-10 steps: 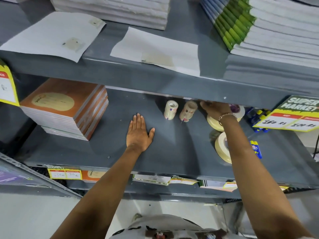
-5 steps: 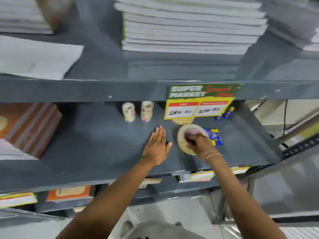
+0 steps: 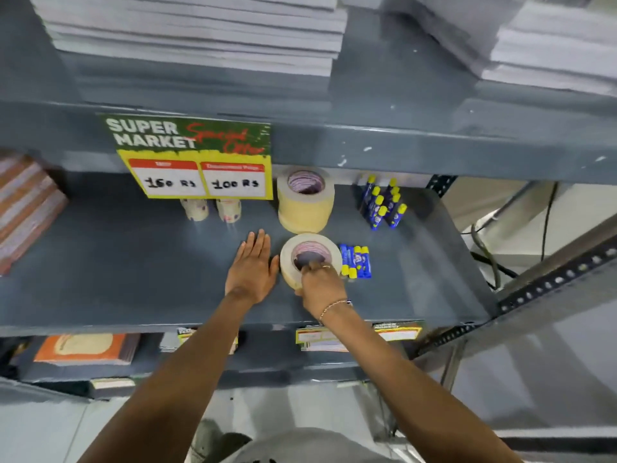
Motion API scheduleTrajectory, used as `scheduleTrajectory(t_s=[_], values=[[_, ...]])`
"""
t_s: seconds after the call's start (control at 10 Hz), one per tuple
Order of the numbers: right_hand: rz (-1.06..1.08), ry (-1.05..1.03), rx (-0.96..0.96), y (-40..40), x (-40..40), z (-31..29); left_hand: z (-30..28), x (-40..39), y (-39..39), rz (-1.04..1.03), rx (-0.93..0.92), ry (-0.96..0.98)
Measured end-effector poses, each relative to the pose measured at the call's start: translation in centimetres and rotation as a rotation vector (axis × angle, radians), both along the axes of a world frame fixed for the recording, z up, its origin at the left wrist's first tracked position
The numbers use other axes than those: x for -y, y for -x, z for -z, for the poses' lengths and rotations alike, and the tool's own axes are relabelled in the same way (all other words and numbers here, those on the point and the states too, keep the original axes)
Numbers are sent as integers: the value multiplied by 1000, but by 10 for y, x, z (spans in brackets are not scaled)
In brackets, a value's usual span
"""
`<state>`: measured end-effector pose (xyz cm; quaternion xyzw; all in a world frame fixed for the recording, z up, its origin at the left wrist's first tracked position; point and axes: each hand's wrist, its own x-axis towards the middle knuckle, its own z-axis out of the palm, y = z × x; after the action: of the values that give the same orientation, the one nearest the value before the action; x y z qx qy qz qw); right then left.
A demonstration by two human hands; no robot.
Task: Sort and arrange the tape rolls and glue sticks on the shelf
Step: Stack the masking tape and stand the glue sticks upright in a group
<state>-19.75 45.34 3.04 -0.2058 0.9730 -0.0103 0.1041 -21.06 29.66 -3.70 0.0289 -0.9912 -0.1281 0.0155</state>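
A cream masking tape roll (image 3: 289, 259) lies flat near the middle of the grey shelf (image 3: 133, 279). My right hand (image 3: 320, 289) grips its near rim, fingers hooked into the core. My left hand (image 3: 252, 267) rests flat and open on the shelf just left of that roll. Behind it stands a stack of cream tape rolls (image 3: 305, 200). Two small tape rolls (image 3: 210, 208) stand further left, partly behind a price sign. Several blue and yellow glue sticks (image 3: 357, 262) lie side by side right of the held roll. More glue sticks (image 3: 384, 203) stand upright at the back right.
A green and yellow price sign (image 3: 197, 158) hangs from the upper shelf edge. Stacked notebooks (image 3: 26, 205) sit at the far left of the shelf. Paper stacks (image 3: 200, 31) fill the shelf above. The perforated metal upright (image 3: 551, 285) bounds the right side.
The view has shifted right and closer. My right hand came off the back rolls onto the front tape roll and holds it; my left hand stays flat beside it.
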Motion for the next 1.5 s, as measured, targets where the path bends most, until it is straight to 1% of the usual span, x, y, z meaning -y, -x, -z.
scheduleTrajectory(t_s=[0.1, 0.2, 0.3, 0.4, 0.5, 0.6, 0.7, 0.9, 1.0, 1.3, 1.4, 1.5], values=[[-43, 37, -17, -3, -3, -9, -2, 0, -2, 2, -3, 7], [-55, 168, -51, -4, -11, -33, -4, -1, -4, 10, -29, -2], [-31, 271, -127, 13, -18, -66, -5, -3, -6, -1, -51, -36], [18, 314, -178, 57, -18, -98, -5, -2, -6, -14, -45, -28], [-18, 257, -107, 99, -9, -113, -5, -2, -5, -17, -33, -41], [-1, 215, -20, 124, 6, -106, -5, 0, -5, -15, -37, -48], [86, 279, 108, 137, 18, -99, -5, 1, -4, -16, -40, -61], [185, 250, 227, 144, 26, -85, -5, 2, -4, -10, -29, -75], [161, 169, 209, 143, 28, -84, -5, 2, -4, -12, -25, -68], [164, 196, 185, 142, 28, -84, -5, 2, -3, -4, -14, -64], [194, 239, 214, 143, 27, -82, -6, 2, -4, -5, -9, -74], [192, 222, 248, 145, 27, -80, -6, 3, -4, -6, -4, -78]])
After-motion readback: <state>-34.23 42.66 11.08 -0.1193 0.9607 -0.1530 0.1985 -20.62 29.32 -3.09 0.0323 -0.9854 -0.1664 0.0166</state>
